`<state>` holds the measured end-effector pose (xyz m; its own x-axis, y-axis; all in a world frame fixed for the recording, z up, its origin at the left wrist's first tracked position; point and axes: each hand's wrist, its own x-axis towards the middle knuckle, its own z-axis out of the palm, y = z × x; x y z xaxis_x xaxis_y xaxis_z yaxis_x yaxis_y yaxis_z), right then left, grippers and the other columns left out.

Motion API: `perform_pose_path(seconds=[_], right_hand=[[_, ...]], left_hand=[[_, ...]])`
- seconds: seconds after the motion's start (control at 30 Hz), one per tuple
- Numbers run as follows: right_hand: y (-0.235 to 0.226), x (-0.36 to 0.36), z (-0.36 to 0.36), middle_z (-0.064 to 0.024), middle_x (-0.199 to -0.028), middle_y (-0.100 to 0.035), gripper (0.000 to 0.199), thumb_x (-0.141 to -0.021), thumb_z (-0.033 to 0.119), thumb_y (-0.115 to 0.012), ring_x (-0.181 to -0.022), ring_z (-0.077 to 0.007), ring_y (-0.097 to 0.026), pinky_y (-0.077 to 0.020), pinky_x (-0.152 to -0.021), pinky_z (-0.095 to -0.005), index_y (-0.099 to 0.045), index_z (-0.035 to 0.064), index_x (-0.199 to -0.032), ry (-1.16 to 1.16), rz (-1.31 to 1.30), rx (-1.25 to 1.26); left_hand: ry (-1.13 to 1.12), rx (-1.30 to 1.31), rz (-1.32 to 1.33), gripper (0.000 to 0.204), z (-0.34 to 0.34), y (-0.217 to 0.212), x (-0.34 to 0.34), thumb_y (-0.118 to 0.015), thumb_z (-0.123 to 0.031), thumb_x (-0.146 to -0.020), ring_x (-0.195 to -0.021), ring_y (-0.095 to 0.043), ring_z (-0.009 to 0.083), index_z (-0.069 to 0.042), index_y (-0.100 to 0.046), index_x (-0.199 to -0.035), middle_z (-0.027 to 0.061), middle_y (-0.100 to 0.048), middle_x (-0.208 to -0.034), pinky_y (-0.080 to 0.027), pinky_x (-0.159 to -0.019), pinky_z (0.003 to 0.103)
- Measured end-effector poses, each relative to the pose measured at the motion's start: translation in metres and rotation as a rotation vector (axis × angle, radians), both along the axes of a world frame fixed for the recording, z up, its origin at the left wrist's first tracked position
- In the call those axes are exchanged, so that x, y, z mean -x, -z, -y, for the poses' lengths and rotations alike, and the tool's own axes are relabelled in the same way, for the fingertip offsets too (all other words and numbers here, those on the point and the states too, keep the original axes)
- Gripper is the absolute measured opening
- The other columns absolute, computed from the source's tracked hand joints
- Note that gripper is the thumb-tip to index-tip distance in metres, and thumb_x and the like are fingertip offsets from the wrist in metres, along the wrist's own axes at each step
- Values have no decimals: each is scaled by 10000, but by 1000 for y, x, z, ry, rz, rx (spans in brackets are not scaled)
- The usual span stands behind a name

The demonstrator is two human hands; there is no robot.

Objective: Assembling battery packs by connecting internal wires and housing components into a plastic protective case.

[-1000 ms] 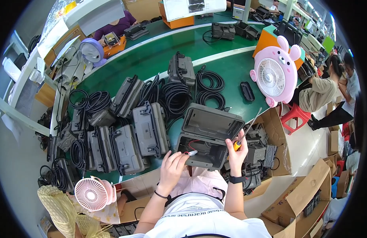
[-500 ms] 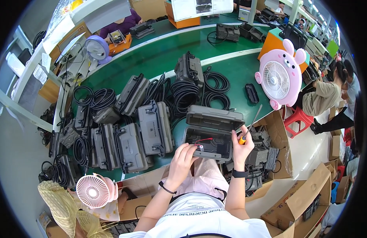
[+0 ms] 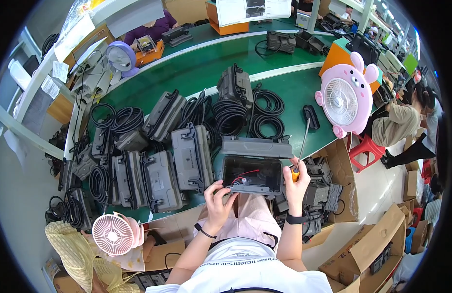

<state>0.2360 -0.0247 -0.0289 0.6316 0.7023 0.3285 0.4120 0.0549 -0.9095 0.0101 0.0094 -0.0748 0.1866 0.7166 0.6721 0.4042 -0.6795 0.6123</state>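
Observation:
An open dark grey plastic case (image 3: 252,189) stands at the table's near edge, its lid (image 3: 257,148) folded back away from me. Inside it lies a thin red wire (image 3: 247,173) beside a small whitish part. My left hand (image 3: 217,201) is closed on the case's near left edge, fingers on the rim. At the other side, my right hand (image 3: 296,188) grips a screwdriver (image 3: 295,174) by its orange handle, the shaft pointing up and away. The fingers of this hand also rest against the case's right side.
Several closed grey cases (image 3: 161,180) and black cable coils (image 3: 231,117) crowd the left and middle of the green table. Beyond the screwdriver lie a small black tray-like part (image 3: 311,117) and a pink fan (image 3: 340,100). A carton of grey cases (image 3: 345,171) stands at my right.
My left hand has drawn back from the red wire inside the case to its near left edge. The case has shifted slightly left, its lid tipped further back. The screwdriver points more upright.

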Motion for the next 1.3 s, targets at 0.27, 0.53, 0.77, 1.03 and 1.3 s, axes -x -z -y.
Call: perform_pose_path(seconds=[0.27, 0.53, 0.77, 1.03, 1.3], right_hand=[[0, 5, 2, -33, -994, -630, 370, -871, 304, -641, -621, -33, -426, -373, -560, -191, -598, 3, -1080, -71, -109, -34], [-1, 4, 1, -79, -1149, -679, 515, -856, 482, -659, -659, -51, -402, -377, -600, -217, -601, 1, -1030, -62, -126, -29], [4, 0, 3, 34, -790, -519, 292, -927, 253, -604, -538, -14, -410, -339, -462, -167, -594, 7, -1085, -31, -72, -9], [1, -1, 5, 15, -782, -593, 224, -895, 152, -619, -545, -23, -450, -373, -481, -183, -612, 17, -1073, -3, -264, -20], [3, -5, 6, -4, -908, -632, 240, -894, 138, -615, -568, -21, -456, -392, -502, -184, -599, 17, -1101, -41, -292, 1]], left_hand=[[-32, -14, -16, 472, 6, 8, -9, -778, 33, -713, -1158, -489, 352, -79, -515, -1089, 133, -371, -1158, -452, -943, 444], [-50, -73, -121, 485, 6, 10, -6, -758, 27, -735, -1142, -463, 367, -100, -532, -1144, 123, -422, -1104, -443, -936, 442], [12, -33, -45, 476, 4, 20, -5, -762, 5, -733, -1119, -463, 347, -131, -565, -1145, 111, -423, -1089, -439, -926, 433], [19, -74, -113, 466, 2, 17, -5, -759, -2, -737, -1106, -480, 347, -139, -576, -1144, 104, -418, -1087, -441, -924, 429], [8, -85, -135, 456, 2, 14, -4, -758, -17, -742, -1099, -481, 340, -154, -583, -1140, 93, -427, -1069, -441, -920, 428]])
